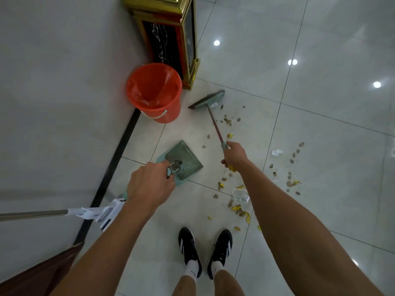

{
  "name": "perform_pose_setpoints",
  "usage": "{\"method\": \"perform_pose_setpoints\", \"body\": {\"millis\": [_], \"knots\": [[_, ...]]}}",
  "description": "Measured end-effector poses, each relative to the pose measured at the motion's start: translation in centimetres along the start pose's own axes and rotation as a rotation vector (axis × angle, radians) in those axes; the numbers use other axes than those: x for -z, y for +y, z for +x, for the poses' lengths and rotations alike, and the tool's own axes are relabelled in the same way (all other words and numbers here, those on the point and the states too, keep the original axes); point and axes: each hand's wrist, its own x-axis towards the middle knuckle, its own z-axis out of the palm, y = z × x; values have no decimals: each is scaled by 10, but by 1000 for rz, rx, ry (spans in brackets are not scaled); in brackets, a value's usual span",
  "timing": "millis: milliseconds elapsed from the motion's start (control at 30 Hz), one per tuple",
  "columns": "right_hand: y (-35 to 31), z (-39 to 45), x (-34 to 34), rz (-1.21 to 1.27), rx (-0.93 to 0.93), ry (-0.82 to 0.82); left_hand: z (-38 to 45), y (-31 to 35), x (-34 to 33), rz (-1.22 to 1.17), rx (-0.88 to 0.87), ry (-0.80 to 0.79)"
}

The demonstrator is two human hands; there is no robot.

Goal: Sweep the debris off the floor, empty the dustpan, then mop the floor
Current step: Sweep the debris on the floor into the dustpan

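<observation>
right hand (pixel 234 155) clamped on broom (pixel 208 99) handle's end, head upper centre of frame; left hand (pixel 149 185) grips dustpan (pixel 186 159) handle, centre. debris (pixel 237 207) centre-right w/ light bits: prob skitters on glossy tile, so short strokes.

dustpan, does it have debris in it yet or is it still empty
Nearly empty. The dustpan tray shows only a small dark clump near its handle end, while the debris lies scattered on the floor tiles beside it.

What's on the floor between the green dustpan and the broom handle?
In the head view, the tile between the green plastic dustpan and the red broom handle is mostly bare: just two small brown debris bits, apart from both.
</observation>
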Motion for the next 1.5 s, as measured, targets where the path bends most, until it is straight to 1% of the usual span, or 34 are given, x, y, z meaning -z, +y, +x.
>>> {"method": "perform_pose_setpoints", "body": {"millis": [100, 233, 367, 467, 600, 767, 867, 1033, 1233, 1333, 1500], "knots": [[16, -1, 0, -119, -9, -33, -2, 0, -4, 1, -9, 5], [48, -24, -6, -187, -1, -62, -7, -2, -5, -11, -2, 37], [90, -70, -18, -209, -16, -47, -22, -8, -5, -8, -36, 41], [124, -109, -23, -202, -73, -62, -38, -15, -6, 6, -67, 28], [161, -160, -21, -246, -120, -81, -67, -15, -10, 90, -126, -29], [191, -211, -20, -288, -133, -57, -107, -8, -9, 163, -124, -63], [208, -233, -21, -276, -144, -59, -133, -3, -10, 166, -121, -38], [243, -271, -11, -258, -144, -70, -185, 10, -23, 196, -143, 53], [308, -334, 10, -231, -217, -48, -242, 39, -39, 270, -208, 70], [336, -362, 22, -195, -243, -21, -260, 50, -40, 260, -228, 85], [352, -386, 37, -83, -187, 42, -277, 64, -32, 238, -243, 100]]}}
